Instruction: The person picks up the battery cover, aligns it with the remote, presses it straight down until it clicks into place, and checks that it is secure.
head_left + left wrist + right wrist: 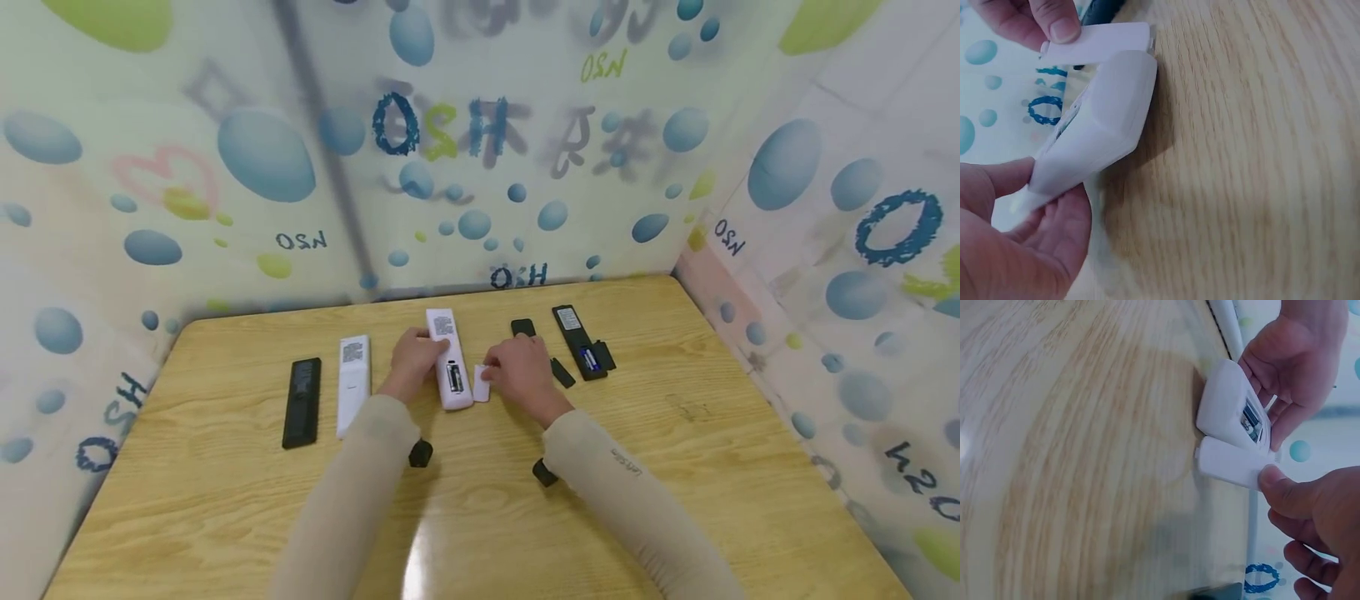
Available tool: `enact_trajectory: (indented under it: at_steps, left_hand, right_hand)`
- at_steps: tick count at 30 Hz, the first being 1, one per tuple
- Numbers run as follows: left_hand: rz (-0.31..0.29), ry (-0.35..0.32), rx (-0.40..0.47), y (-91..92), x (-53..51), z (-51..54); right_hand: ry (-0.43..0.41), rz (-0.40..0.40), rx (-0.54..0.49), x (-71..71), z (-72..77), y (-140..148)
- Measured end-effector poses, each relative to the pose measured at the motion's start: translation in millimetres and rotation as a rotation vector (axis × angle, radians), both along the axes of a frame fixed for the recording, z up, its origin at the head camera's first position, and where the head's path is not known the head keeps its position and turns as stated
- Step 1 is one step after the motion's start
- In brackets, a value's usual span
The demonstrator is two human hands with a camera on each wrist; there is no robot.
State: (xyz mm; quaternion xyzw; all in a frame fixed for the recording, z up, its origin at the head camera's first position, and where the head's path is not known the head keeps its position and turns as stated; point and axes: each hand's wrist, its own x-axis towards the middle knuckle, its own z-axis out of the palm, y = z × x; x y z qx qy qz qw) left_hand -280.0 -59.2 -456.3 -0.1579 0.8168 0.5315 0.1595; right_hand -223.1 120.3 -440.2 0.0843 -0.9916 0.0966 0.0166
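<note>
A white remote [441, 327] lies back up with its battery bay uncovered and a battery [454, 377] inside. The left hand [414, 363] grips its left side, thumb on top; in the left wrist view that hand [1029, 244] holds the remote [1100, 119] around its far part. The right hand [522, 375] pinches a white battery cover [481, 387] between thumb and fingers, just right of the remote's lower end. In the right wrist view the cover [1232, 464] is beside the remote [1222, 403], pinched at one end by the right hand [1316, 519].
Left of the hands lie a black remote [302, 403] and another white remote [353, 379]. To the right are a black remote [522, 327] partly behind the right hand, a loose black cover [562, 372], and a black remote [572, 329] with blue batteries and a cover [603, 355] beside it.
</note>
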Motion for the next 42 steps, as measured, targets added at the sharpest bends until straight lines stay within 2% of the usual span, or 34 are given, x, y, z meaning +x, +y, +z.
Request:
enact_trajectory:
  at_steps: [8,12,18,22,28,32,38,42]
  left_hand:
    - [-0.032,0.116,0.202,-3.0,12.3,15.9]
    - [-0.035,0.135,0.246,-2.7,17.3,23.4]
    - [-0.054,0.18,0.262,-2.6,25.8,29.3]
    - [-0.067,0.215,0.289,-1.5,33.0,28.4]
    - [-0.094,0.22,0.287,-0.5,40.7,24.4]
    - [-0.101,0.229,0.275,-0.3,43.3,23.3]
    - [-0.116,0.255,0.282,0.1,47.0,20.8]
    - [-0.115,0.248,0.268,0.4,49.4,19.5]
  right_hand:
    - [0.017,-0.006,-0.031,6.0,15.9,11]
    - [0.037,0.0,-0.043,9.1,23.0,14]
    - [0.062,0.037,-0.053,15.8,29.8,14]
    - [0.053,0.085,-0.057,22.3,33.6,12]
    - [0.055,0.156,-0.073,30.5,36.0,8]
    - [0.082,0.181,-0.078,30.8,35.5,4]
    - [0.074,0.201,-0.088,28.6,33.0,-3]
    - [0.082,0.215,-0.082,28.7,30.2,-6]
